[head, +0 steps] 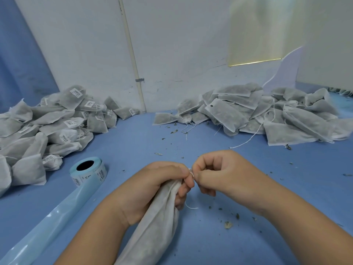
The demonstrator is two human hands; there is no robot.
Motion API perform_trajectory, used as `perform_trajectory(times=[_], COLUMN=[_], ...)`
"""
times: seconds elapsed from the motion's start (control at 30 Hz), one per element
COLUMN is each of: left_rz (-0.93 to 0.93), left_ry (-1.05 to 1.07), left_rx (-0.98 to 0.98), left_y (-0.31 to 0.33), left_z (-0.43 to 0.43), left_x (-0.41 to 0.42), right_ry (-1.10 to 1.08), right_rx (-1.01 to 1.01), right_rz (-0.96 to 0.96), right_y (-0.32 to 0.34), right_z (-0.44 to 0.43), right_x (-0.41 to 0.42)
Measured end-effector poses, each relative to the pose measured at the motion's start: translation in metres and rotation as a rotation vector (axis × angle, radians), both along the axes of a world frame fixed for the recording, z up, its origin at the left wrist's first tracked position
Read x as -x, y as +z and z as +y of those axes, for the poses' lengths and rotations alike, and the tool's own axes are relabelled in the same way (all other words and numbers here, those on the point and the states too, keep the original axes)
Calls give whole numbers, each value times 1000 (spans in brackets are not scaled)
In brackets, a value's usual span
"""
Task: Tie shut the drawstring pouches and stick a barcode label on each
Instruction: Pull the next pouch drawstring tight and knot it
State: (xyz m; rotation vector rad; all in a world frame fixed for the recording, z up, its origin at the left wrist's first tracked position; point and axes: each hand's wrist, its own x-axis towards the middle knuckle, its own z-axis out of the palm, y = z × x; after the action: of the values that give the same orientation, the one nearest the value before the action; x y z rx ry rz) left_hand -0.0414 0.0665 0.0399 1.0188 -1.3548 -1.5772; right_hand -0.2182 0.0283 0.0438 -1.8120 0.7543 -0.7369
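My left hand [152, 185] grips the gathered neck of a white pouch [152, 228], off to the right of the label roll [87, 172] and a little nearer to me. Its fingers [188, 181] are curled tight round the fabric. The pouch's body runs down out of that fist toward me, lying along my left forearm.

My right hand [229, 174] sits just beyond the left, farther right of the roll, with the knuckles almost touching. Its thumb and forefinger pinch the thin white drawstring [191, 174] right at the pouch's mouth, and the other fingers are curled in, holding nothing else. A short loose end of the string hangs out below my left fingers.

From the roll, a pale blue backing strip [47, 222] trails toward me and leftward over the blue surface [133, 142]. Behind and left of the roll lies a pile of labelled pouches [53, 127]. Well to the roll's right, against the wall, lies a pile of unlabelled pouches [267, 115] with loose strings. Dried leaf crumbs [228, 224] dot the surface right of the roll, around my right wrist.
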Motion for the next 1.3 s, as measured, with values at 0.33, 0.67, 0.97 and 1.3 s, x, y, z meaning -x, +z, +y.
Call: perform_trajectory(times=[0.33, 0.67, 0.97, 1.3], left_rz=[-11, -108, -106, -120], left_ry=[18, 33, 23, 131], left_rx=[-6, 39, 20, 3], left_y=[0, 0, 1, 2], left_z=[-1, 0, 2, 0], left_x=[-2, -1, 1, 0], right_ry=[-21, -50, -36, 2], right_rx=[38, 69, 77, 75], right_rz=[12, 11, 47, 62], right_y=[-1, 0, -2, -3], right_z=[-2, -2, -2, -4], right_x=[2, 1, 0, 2])
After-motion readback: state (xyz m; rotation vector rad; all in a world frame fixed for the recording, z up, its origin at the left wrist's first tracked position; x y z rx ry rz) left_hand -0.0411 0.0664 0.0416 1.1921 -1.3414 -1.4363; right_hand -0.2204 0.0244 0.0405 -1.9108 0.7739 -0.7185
